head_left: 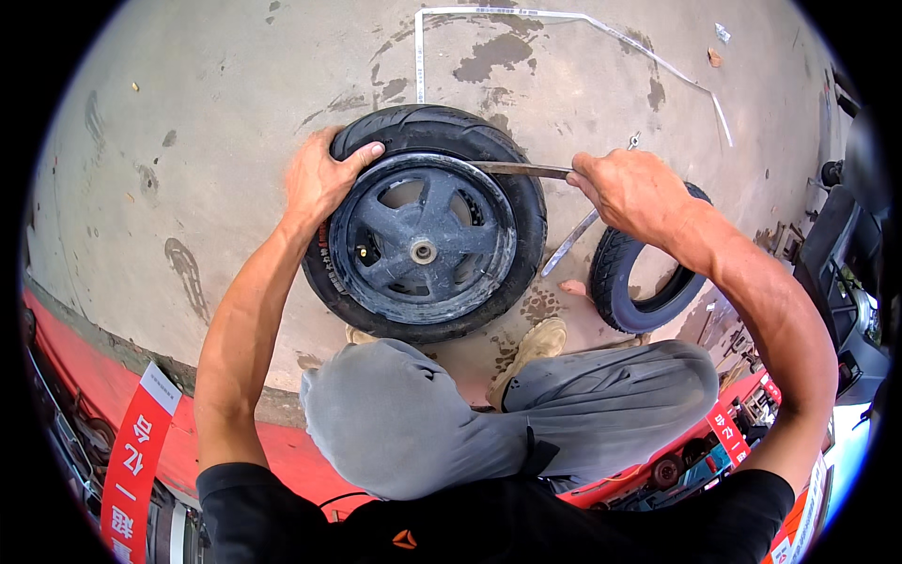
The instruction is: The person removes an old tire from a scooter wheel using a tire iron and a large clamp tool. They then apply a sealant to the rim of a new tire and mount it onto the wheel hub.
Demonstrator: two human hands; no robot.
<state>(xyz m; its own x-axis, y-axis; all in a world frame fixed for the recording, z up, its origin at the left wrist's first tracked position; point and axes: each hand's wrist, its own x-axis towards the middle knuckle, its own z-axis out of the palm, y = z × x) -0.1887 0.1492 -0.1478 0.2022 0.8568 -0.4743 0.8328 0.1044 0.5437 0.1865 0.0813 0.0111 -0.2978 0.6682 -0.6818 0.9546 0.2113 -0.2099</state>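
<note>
A black tire (521, 202) on a dark grey five-spoke wheel rim (437, 211) lies flat on the concrete in front of my knees. My left hand (324, 174) presses on the tire's upper left, fingers over the outer edge and thumb along the sidewall near the rim. In my right hand (625, 188) is a flat metal tire lever (521, 169), gripped at one end. Its other end reaches the gap between tire and rim at the upper right. Another flat metal bar (570, 242) rests on the ground below my right hand, partly hidden by it.
A second, smaller black tire (615, 277) lies at the right, under my right forearm. A long white strip (512, 11) bends across the floor beyond the wheel. My shoe (536, 352) is close to the wheel's near edge. A parked vehicle (846, 273) stands at the far right.
</note>
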